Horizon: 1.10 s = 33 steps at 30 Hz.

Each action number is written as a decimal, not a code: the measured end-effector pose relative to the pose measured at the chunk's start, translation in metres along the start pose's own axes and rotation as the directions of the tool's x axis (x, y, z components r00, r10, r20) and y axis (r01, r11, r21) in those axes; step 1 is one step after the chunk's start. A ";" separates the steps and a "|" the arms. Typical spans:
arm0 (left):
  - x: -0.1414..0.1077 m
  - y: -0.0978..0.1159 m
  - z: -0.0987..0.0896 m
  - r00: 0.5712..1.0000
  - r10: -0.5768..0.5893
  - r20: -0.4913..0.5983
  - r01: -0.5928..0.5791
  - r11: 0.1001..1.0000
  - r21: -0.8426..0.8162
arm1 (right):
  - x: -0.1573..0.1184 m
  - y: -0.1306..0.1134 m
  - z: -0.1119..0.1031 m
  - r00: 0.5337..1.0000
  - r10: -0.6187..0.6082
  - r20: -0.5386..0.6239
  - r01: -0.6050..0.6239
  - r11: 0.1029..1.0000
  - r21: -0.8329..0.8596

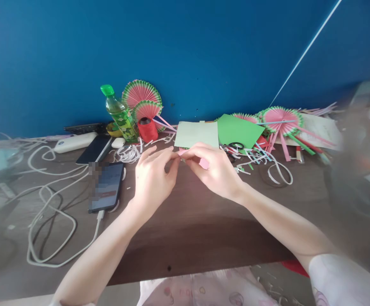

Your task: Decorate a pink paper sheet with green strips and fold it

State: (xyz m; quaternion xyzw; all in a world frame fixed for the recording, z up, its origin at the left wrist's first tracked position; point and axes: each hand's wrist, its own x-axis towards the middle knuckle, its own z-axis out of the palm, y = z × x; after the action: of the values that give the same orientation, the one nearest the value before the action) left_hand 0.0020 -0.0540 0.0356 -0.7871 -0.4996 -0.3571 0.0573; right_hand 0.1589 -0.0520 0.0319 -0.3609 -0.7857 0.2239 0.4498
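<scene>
My left hand (155, 173) and my right hand (216, 169) meet above the middle of the dark desk (185, 229). Thumb and fingers of both are pinched on a small pink paper piece (181, 153), mostly hidden by the fingertips. More pink paper (204, 163) shows under my right fingers. Just behind the hands lies a pale green sheet (196, 133), with a brighter green sheet (239, 130) to its right. Pleated pink and green paper fans stand at the back left (142, 98) and lie at the back right (282, 121).
A green-capped bottle (121, 117) and a red roll (148, 130) stand at the back left. A phone (106, 187) with a looping white cable (73, 221) lies at left. Paper strips (280, 170) and black scissors (236, 145) are at right. A blue wall (185, 55) rises behind.
</scene>
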 end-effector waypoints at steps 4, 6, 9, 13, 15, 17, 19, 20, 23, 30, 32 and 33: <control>0.000 0.001 0.000 1.000 -0.014 -0.006 0.014 0.999 -0.029 | 0.001 -0.001 0.000 0.999 0.035 0.001 -0.035 0.999 0.027; 0.000 0.002 0.000 0.999 -0.051 -0.004 0.050 0.997 -0.053 | 0.001 -0.001 -0.001 0.998 0.064 0.000 -0.064 0.996 0.057; 0.001 0.004 -0.001 0.992 -0.126 0.024 0.128 0.984 -0.120 | 0.002 -0.001 -0.002 0.993 0.115 -0.001 -0.114 0.986 0.120; 0.004 0.001 -0.004 0.972 -0.207 0.108 0.230 0.931 -0.282 | 0.004 0.001 -0.005 0.980 0.190 0.055 -0.197 0.954 0.226; 0.006 -0.002 -0.005 0.969 -0.206 0.140 0.244 0.892 -0.381 | 0.006 0.003 -0.009 0.973 0.208 0.102 -0.228 0.939 0.258; 0.008 -0.006 -0.005 0.969 -0.168 0.180 0.232 0.868 -0.440 | 0.007 0.003 -0.013 0.967 0.215 0.133 -0.244 0.934 0.262; 0.008 -0.008 -0.004 0.966 -0.133 0.222 0.222 0.868 -0.445 | 0.009 0.002 -0.017 0.962 0.222 0.159 -0.255 0.938 0.235; 0.008 -0.008 -0.003 0.964 -0.130 0.234 0.223 0.873 -0.434 | 0.009 0.002 -0.020 0.959 0.226 0.173 -0.260 0.942 0.210; 0.006 -0.005 -0.002 0.956 -0.160 0.245 0.250 0.881 -0.401 | 0.010 0.000 -0.026 0.952 0.227 0.206 -0.256 0.959 0.125; 0.003 0.004 -0.002 0.946 -0.154 0.285 0.263 0.881 -0.395 | 0.007 -0.003 -0.025 0.961 0.211 0.180 -0.214 0.977 -0.001; 0.002 0.005 -0.002 0.946 -0.157 0.285 0.266 0.877 -0.400 | 0.005 -0.003 -0.024 0.964 0.200 0.175 -0.200 0.980 -0.017; 0.002 0.006 -0.001 0.945 -0.160 0.285 0.270 0.873 -0.406 | 0.005 -0.003 -0.024 0.965 0.197 0.176 -0.196 0.980 -0.021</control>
State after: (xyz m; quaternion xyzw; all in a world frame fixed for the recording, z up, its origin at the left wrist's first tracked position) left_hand 0.0062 -0.0562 0.0391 -0.7563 -0.4942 -0.3657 -0.2235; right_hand 0.1772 -0.0496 0.0489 -0.4163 -0.7834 0.2972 0.3530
